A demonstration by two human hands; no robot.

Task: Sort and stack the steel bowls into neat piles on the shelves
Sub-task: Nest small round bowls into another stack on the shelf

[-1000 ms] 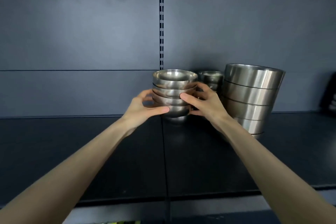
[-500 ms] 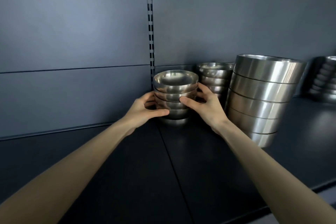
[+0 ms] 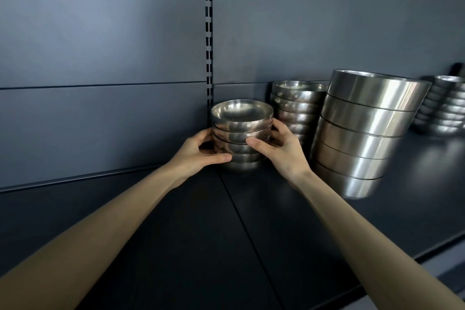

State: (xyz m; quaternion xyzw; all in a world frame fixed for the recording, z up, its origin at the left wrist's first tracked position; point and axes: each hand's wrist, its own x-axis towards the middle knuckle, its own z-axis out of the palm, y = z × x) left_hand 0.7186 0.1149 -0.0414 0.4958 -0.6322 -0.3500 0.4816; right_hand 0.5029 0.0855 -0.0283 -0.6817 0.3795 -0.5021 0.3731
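Both hands' fingers (image 3: pixel 254 143) wrapped around a small stack of nested steel bowls (image 3: pixel 242 137) on the shelf (image 3: pixel 289 221), top bowl empty.

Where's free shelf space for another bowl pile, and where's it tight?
Free: the shelf left of the small bowl stack held by the left hand and right hand, along the back panel; also the front strip before the tall stack. Crowded: the rear stack sits close between small and tall stacks; far-right piles fill that end.
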